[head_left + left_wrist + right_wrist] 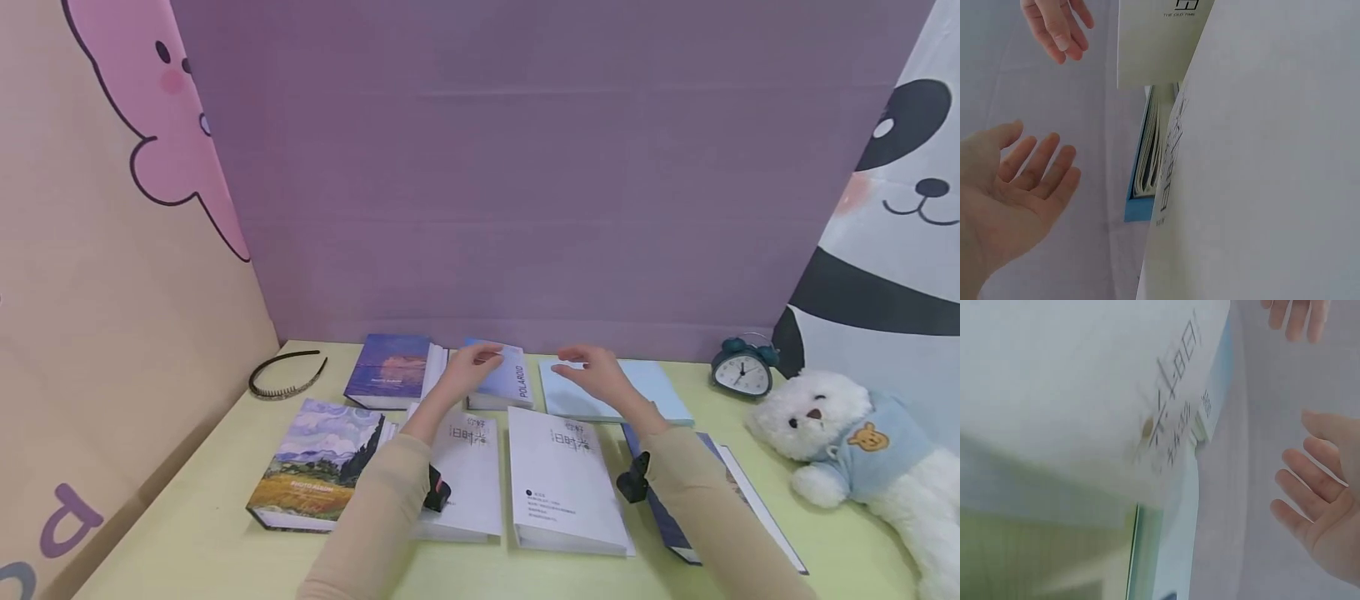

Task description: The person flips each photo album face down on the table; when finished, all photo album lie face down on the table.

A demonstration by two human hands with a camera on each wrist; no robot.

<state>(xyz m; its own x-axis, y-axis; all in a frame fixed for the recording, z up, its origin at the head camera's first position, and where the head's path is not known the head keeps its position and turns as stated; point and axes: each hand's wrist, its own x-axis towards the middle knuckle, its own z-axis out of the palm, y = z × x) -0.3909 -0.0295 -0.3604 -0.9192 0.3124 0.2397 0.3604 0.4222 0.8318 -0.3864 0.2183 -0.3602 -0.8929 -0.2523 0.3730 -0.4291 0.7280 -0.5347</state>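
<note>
My left hand [468, 371] is raised near the blue POLAROID album [495, 387], its fingers loosely bent around nothing. Facing it, my right hand [598, 379] hovers by the light blue album [656, 390], also holding nothing. Both palms show with spread, relaxed fingers in the wrist views, the left hand [1022, 200] in one and the right hand [1329, 506] in the other. Below the wrists lie two white albums with black characters, a left white album [468, 483] and a right white album [566, 492]. My right forearm partly hides a dark blue album [660, 517].
A landscape-painted photo album [318, 467] lies front left, a purple sunset album [390, 371] behind it. A black headband [281, 392] rests at the back left. On the right are a green alarm clock [742, 372] and a white teddy bear [813, 417]. A purple cloth [525, 208] hangs behind.
</note>
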